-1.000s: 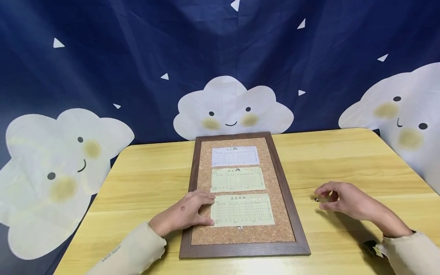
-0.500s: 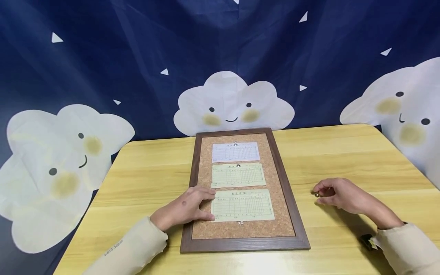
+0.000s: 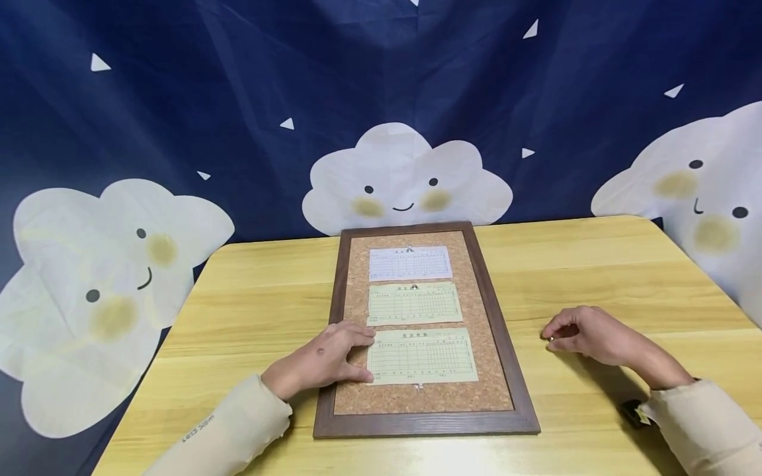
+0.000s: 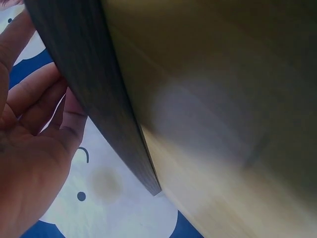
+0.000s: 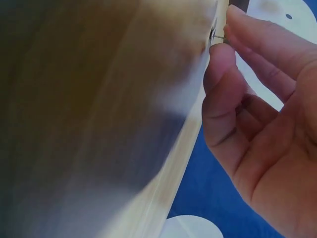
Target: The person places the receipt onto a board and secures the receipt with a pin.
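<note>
A framed corkboard (image 3: 494, 396) lies on the table with three printed slips on it. My left hand (image 3: 324, 357) reaches over its left frame, fingers fairly straight. The index finger and thumb rest at the left edge of the nearest pale green slip (image 3: 421, 357). In the left wrist view the dark wooden frame (image 4: 94, 84) stands beside my fingers. To the right of the board, my right hand (image 3: 601, 337) pinches a small metallic thumbtack (image 3: 551, 339) at the tabletop. Its thin pin shows between thumb and index fingertip in the right wrist view.
A second green slip (image 3: 413, 305) and a white slip (image 3: 411, 264) are higher on the board, each with a metallic tack near its top. The light wooden table (image 3: 256, 291) meets a dark blue curtain (image 3: 262, 59) with cloud pictures at the back.
My right thumb and index finger have closed in on the thumbtack. My left hand keeps its place on the slip. The head view has tilted slightly.
</note>
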Demonstrator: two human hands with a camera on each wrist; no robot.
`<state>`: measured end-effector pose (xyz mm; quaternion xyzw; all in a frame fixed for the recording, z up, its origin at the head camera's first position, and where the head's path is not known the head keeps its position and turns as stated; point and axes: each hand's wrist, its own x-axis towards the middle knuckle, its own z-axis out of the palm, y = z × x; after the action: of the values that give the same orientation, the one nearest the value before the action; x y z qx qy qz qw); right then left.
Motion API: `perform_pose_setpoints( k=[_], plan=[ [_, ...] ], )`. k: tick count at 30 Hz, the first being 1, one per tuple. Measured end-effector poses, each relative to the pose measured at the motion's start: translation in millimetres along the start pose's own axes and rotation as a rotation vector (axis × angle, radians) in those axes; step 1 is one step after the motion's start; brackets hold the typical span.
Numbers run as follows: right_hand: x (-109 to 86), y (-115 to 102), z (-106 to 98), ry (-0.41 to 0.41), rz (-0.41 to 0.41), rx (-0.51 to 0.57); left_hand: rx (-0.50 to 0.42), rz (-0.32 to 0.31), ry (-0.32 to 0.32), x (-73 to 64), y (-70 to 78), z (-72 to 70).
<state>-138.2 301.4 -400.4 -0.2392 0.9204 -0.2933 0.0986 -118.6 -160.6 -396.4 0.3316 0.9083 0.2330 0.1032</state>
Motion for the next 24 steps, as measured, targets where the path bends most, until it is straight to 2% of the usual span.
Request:
perform_pose_setpoints(
  k=[5, 11, 19, 24],
  plan=[
    [3.3, 0.6, -0.5, -0.004, -0.007, -0.038, -0.003, -0.007, 0.004, -0.5, 0.8, 0.2],
    [6.2, -1.1, 0.2, -0.022, -0.005, -0.052, -0.002, 0.017, 0.019, -0.9, 0.3, 0.7],
    [6.4, -5.5, 0.0, -0.040, 0.095, 0.002, 0.004, 0.031, 0.022, -1.0, -1.6, 1.6],
    [5.4, -5.2, -0.3, -0.042, 0.097, -0.008, -0.001, 0.029, 0.019, -0.6, -2.2, 2.1]
  ],
)
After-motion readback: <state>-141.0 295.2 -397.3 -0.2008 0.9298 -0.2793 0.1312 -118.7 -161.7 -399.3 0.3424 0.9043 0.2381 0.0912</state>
